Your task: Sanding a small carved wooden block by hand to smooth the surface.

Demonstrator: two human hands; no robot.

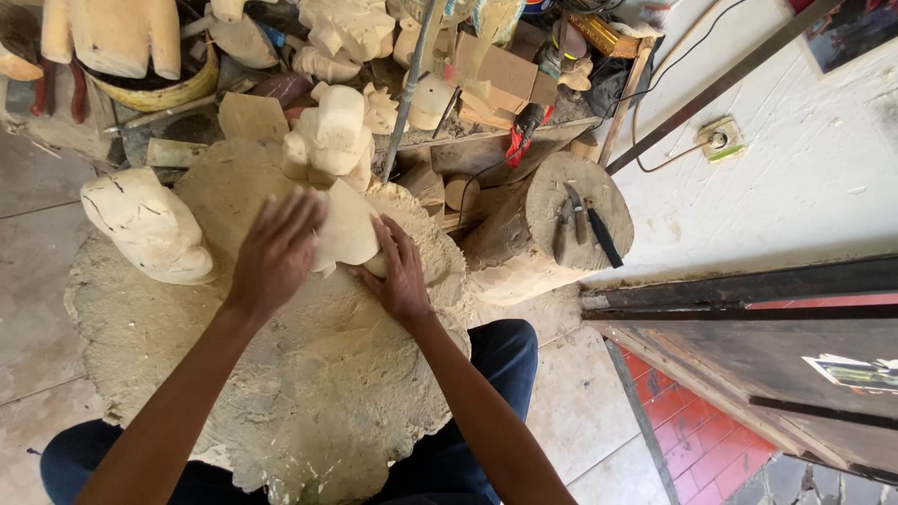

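A pale, partly carved wooden piece (348, 229) lies on a large rough wooden slab (281, 374) that rests over my knees. My left hand (274, 251) lies flat on the piece's left side, fingers spread. From the right, my right hand (400, 274) grips its lower edge. Both hands hold the same piece against the slab. Just behind it stands another light carved block (329, 136).
A cracked pale wood carving (150, 224) sits at the slab's left edge. A round log stump (552, 234) with chisels (585, 224) on top stands to the right. Behind lie several carvings, boxes and tools. A white wall with a socket (718, 138) and dark frames are at right.
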